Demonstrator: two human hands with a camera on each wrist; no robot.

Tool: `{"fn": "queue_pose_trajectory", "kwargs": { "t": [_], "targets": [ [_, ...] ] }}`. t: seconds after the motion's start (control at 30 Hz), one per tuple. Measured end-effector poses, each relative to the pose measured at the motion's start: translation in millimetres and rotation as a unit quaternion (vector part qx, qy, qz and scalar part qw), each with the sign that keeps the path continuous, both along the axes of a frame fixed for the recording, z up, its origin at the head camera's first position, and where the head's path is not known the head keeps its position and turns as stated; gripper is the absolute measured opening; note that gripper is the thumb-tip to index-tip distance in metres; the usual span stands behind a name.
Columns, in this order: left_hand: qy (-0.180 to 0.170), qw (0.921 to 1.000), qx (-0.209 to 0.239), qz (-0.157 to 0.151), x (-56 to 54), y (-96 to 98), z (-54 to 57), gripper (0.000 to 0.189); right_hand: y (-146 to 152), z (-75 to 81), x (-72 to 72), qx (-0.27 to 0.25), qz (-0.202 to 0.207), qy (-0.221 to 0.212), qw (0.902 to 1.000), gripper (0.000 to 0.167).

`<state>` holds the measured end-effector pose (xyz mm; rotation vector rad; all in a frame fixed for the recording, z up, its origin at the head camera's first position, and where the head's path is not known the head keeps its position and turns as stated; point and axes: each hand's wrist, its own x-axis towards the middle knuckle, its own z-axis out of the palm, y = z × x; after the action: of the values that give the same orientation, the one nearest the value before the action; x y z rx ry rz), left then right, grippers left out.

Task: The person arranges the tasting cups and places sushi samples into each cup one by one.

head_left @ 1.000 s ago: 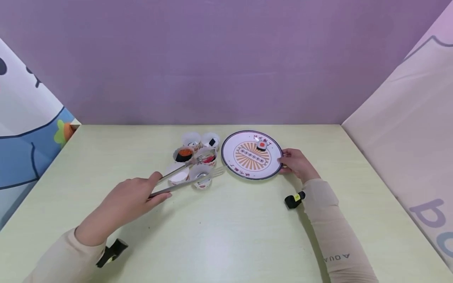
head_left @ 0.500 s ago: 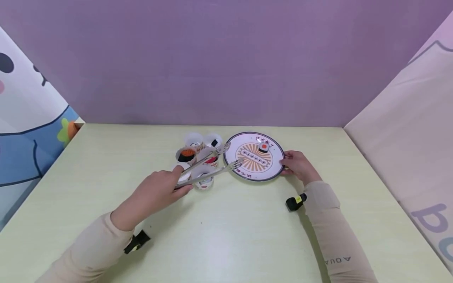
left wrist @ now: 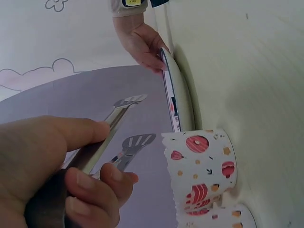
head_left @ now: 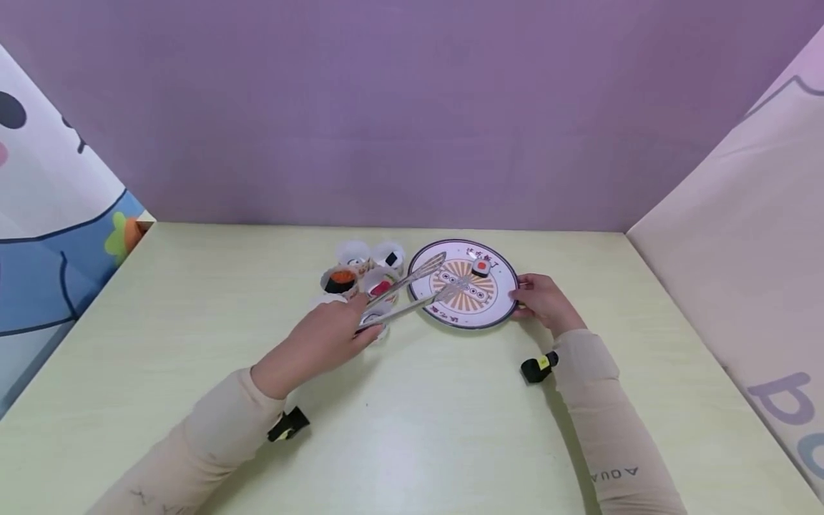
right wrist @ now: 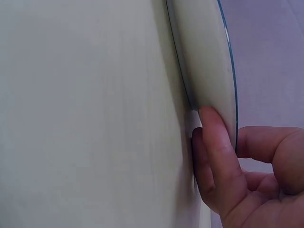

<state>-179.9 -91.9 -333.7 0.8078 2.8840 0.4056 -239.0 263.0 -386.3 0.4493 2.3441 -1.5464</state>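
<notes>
My left hand [head_left: 318, 349] grips a pair of metal tongs [head_left: 412, 306] whose slotted tips are spread apart over the left part of the round plate [head_left: 473, 320], with nothing between them. The left wrist view shows the thumb along one arm of the tongs and the fingers curled at the other. On the plate's far right lies one small sushi piece [head_left: 481, 267], white with a red centre. At the plate's right rim, my right hand [head_left: 543, 302] pinches the edge, thumb on top and fingers beneath, as the right wrist view [right wrist: 223, 156] shows.
Left of the plate stand several patterned paper cups [left wrist: 204, 159], partly hidden behind my left hand. One holds a dark sushi piece with orange topping [head_left: 340, 282], another a red-topped piece [head_left: 381, 287]. A purple wall [head_left: 399, 143] rises behind the table.
My left hand has moved right and slightly away from me, carrying the tongs from above the cups to over the plate. The right hand keeps its hold on the rim.
</notes>
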Motion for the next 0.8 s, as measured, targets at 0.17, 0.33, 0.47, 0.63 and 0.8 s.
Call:
{"fn": "queue_pose_trajectory", "kwargs": {
  "t": [0.17,0.33,0.47,0.63,0.8],
  "targets": [
    [-0.004,1.0,-0.005,0.006,-6.7,15.9,-1.7,0.046,0,-1.2,-2.3,0.002,-0.003,0.003,1.0,0.048],
    [-0.023,0.9997,-0.005,0.01,-8.6,32.1,-4.8,0.041,0,-2.3,-3.0,0.002,-0.003,0.003,1.0,0.048],
    [-0.026,0.9996,-0.008,0.01,-8.5,44.7,-5.6,0.036,0,-3.0,-3.8,0.0,0.0,0.007,1.0,0.048],
    [-0.022,0.9997,-0.006,0.008,-8.5,57.4,-9.0,0.033,-1,-2.6,-3.6,-0.007,0.004,0.011,0.9999,0.048],
    [-0.02,0.9998,-0.006,0.003,-10.4,66.8,-14.4,0.033,-1,-2.5,-2.9,-0.019,0.007,0.016,0.9997,0.047]
  ]
}}
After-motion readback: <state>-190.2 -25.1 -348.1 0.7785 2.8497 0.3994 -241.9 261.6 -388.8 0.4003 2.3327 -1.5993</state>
